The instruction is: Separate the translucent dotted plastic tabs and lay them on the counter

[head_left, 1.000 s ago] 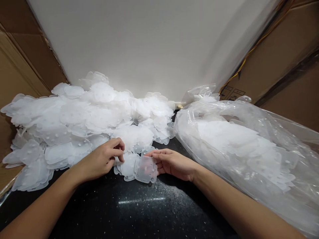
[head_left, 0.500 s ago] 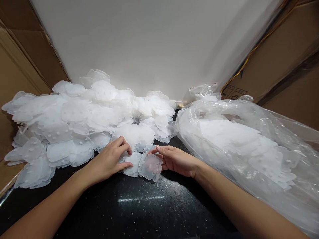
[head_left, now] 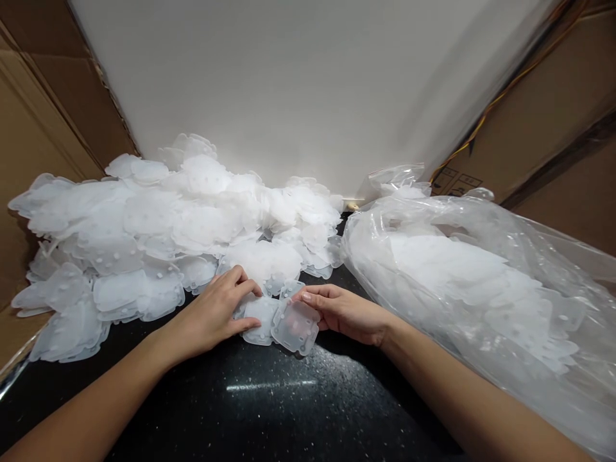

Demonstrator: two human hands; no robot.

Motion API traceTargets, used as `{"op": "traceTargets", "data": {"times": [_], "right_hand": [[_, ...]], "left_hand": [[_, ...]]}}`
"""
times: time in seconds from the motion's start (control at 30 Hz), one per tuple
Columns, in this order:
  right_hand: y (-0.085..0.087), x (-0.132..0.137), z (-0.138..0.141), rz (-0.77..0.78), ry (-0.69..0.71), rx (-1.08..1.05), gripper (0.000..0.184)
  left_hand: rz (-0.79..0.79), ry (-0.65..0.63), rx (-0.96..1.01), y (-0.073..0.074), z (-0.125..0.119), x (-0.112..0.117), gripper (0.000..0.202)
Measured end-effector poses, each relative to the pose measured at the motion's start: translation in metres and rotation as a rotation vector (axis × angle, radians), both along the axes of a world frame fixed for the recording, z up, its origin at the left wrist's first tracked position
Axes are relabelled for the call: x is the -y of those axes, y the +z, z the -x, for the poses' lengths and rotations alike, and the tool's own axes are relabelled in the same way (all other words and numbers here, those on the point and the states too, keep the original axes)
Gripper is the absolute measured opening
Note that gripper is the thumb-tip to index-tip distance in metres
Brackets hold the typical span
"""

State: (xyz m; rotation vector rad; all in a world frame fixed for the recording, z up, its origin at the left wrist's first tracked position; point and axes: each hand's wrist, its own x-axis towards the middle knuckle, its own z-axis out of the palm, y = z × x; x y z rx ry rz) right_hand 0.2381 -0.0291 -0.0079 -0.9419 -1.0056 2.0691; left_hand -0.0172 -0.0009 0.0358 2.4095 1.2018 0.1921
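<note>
My right hand (head_left: 344,311) pinches a thin translucent plastic sheet (head_left: 296,328) between thumb and fingers. The sheet is squarish with rounded corners, small raised dots and slots along its edge. Under and left of it lies a small stack of similar sheets (head_left: 261,319). My left hand (head_left: 224,307) is curled round the left side of this stack, thumb in front and fingers behind. Just behind both hands, more sheets (head_left: 264,260) lie heaped, with their dots showing.
A large pile of the sheets (head_left: 158,212) spreads across the back left of the black speckled tabletop (head_left: 269,410). On the right lies a clear plastic bag (head_left: 462,282) with many sheets inside. Cardboard (head_left: 48,96) stands at both sides, and a pale wall (head_left: 298,83) behind.
The sheet in my right hand has turned slightly, and its dots and slots show more plainly. My left hand stays at the stack. The whole view has shifted slightly.
</note>
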Motion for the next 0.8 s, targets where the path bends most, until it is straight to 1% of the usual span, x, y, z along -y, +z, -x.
{"op": "traceTargets", "data": {"times": [0.27,0.37,0.43,0.5,0.53,0.6,0.67,0.7,0.8], "right_hand": [[-0.002,0.001,0.001,-0.009,0.004,0.017,0.031],[0.001,0.0,-0.003,-0.089,0.011,0.061,0.026],[0.007,-0.001,-0.009,-0.191,-0.058,0.101,0.02],[0.012,-0.003,-0.015,-0.28,-0.178,0.136,0.013],[0.015,-0.003,-0.019,-0.302,-0.231,0.146,0.011],[0.019,-0.005,-0.025,-0.294,-0.295,0.144,0.012],[0.021,-0.006,-0.028,-0.247,-0.3,0.116,0.013],[0.021,-0.006,-0.028,-0.224,-0.294,0.093,0.013],[0.021,-0.005,-0.025,-0.167,-0.248,0.008,0.011]], "left_hand": [[0.013,0.037,0.023,-0.002,-0.002,0.001,0.023],[0.011,0.074,0.014,-0.002,-0.003,0.001,0.023],[0.015,0.086,0.008,-0.001,-0.003,0.002,0.023],[0.029,0.085,0.02,0.0,-0.003,0.001,0.023],[0.037,0.084,0.033,0.001,-0.003,0.001,0.022],[0.057,0.084,0.07,0.005,-0.002,0.0,0.022],[0.11,0.076,0.151,0.01,-0.001,-0.001,0.023],[0.167,0.073,0.219,0.012,-0.001,-0.001,0.025],[0.426,0.121,0.465,0.015,0.002,-0.001,0.031]]}}
